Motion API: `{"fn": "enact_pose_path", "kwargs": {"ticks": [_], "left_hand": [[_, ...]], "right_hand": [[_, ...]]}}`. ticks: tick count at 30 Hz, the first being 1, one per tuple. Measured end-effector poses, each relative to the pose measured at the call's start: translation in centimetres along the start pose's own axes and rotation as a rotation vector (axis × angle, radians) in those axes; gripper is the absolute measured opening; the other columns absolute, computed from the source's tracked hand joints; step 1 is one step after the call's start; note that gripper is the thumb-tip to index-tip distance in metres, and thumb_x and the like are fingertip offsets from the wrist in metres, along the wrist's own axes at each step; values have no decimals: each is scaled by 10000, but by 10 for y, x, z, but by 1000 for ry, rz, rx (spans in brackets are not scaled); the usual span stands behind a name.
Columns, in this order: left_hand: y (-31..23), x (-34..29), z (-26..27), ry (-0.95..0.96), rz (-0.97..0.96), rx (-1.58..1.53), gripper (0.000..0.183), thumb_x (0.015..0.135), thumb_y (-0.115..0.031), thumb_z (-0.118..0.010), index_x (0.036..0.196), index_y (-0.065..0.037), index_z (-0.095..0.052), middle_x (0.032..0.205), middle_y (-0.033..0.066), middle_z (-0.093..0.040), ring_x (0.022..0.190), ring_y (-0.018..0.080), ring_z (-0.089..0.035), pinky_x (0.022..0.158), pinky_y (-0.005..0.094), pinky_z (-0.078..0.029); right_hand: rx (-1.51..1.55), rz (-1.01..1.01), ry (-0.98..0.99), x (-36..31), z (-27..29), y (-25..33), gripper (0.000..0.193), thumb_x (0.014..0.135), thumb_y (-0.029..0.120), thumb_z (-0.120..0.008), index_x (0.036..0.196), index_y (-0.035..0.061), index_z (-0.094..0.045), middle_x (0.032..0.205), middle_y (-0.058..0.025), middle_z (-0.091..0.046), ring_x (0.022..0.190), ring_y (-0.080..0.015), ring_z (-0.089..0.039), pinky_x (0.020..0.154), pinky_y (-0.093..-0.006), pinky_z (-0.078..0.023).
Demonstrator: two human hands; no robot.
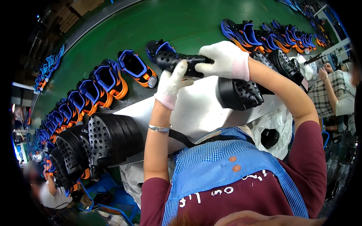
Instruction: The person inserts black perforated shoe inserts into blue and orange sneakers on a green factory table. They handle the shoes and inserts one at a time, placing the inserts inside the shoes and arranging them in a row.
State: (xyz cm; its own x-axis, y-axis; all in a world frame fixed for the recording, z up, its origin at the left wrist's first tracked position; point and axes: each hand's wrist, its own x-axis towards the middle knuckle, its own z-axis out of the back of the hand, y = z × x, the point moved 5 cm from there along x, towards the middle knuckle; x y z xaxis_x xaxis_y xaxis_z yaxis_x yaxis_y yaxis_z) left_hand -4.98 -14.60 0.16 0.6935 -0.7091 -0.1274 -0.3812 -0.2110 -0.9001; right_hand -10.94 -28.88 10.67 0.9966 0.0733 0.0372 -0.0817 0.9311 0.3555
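Observation:
Both my hands wear white knitted gloves. Between them is a black perforated plastic shoe tree [166, 58], its holed end to the left. My left hand [171, 84] grips it from below, with a finger lying against its near side. At its narrow right end my right hand [226, 58] is closed around the black plastic. A black and blue sneaker [151, 48] stands just behind the shoe tree, partly hidden by it; I cannot tell whether they touch. Left of my hands stands another sneaker with a blue lining and orange sole [135, 67].
Sneakers [107, 79] line the green work surface [181, 19] to the left, more [245, 35] to the far right. Black shoe trees lie at the left [113, 137] and right [239, 94] of a white board [181, 115]. A co-worker [333, 86] sits at the right, another [52, 192] lower left.

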Motion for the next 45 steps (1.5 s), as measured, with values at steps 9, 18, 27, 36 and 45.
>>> {"fn": "enact_pose_path", "kwargs": {"ticks": [9, 18, 27, 36, 45], "left_hand": [[27, 19, 39, -224, -227, 1150, 379, 835, -271, -658, 1130, -39, -605, 1241, 141, -539, 1045, 365, -595, 875, 425, -501], [40, 52, 49, -120, 94, 1388, 296, 847, -251, -629, 1059, -46, -663, 1069, 194, -641, 987, 380, -616, 853, 448, -502], [43, 59, 47, -24, -21, 1399, 282, 848, -219, -631, 1066, -44, -668, 1068, 219, -636, 983, 391, -612, 861, 450, -500], [44, 66, 56, 6, 209, 1382, 346, 877, -377, -596, 988, -65, -699, 985, 205, -674, 924, 384, -632, 807, 433, -510], [40, 74, 52, 111, 360, 1489, 370, 852, -413, -641, 1034, -98, -707, 1062, 147, -686, 971, 331, -652, 847, 396, -530]], "right_hand": [[-93, -144, 390, 102, -29, -29, 463, 786, 412, -594, 775, -43, -683, 633, -189, -640, 548, -275, -653, 542, -370, -554], [22, -284, 581, 111, -51, -23, 390, 771, 361, -600, 718, -17, -677, 632, -109, -650, 535, -198, -631, 510, -321, -530], [-162, -270, 601, 144, -71, -23, 323, 750, 293, -568, 767, 6, -714, 701, -148, -675, 601, -269, -659, 574, -375, -540], [-261, -142, 476, 146, -121, 3, 280, 860, 209, -582, 1084, 71, -676, 1036, -150, -698, 930, -319, -682, 783, -402, -554], [-230, -130, 347, 166, -134, 1, 229, 858, 167, -553, 987, 49, -702, 1007, -175, -699, 880, -338, -694, 756, -404, -559]]}}
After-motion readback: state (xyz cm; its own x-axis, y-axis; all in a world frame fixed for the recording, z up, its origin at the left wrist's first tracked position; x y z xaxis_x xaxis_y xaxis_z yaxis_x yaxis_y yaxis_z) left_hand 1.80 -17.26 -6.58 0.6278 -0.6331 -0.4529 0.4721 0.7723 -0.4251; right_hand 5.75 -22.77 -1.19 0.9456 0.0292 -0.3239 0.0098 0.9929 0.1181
